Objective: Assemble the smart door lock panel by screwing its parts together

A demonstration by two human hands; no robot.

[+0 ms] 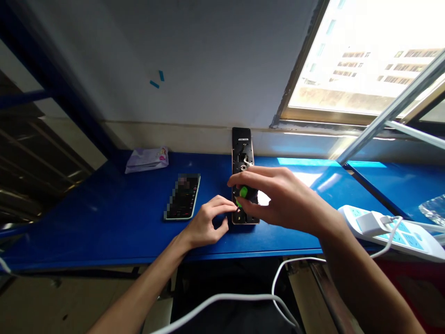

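Note:
A long black door-lock-like panel (242,144) with a thin gold-coloured edge lies on the blue table, its far end near the wall. Screw holes and a short white wire show on its upper half. My right hand (278,197) is closed around the green handle of a screwdriver (243,191), over the panel's lower half. The screwdriver's tip is hard to make out. From the left, my left hand (210,220) reaches to the panel's near end. Its index finger is stretched to the spot by the screwdriver tip, with the thumb apart from it.
Left of the panel lies a phone (182,197) with its screen lit. A pale purple packet (147,159) is at the back left of the blue table (93,213). On the right, a white power strip (427,243) holds a charger (373,223), whose white cable (278,273) loops below the table edge.

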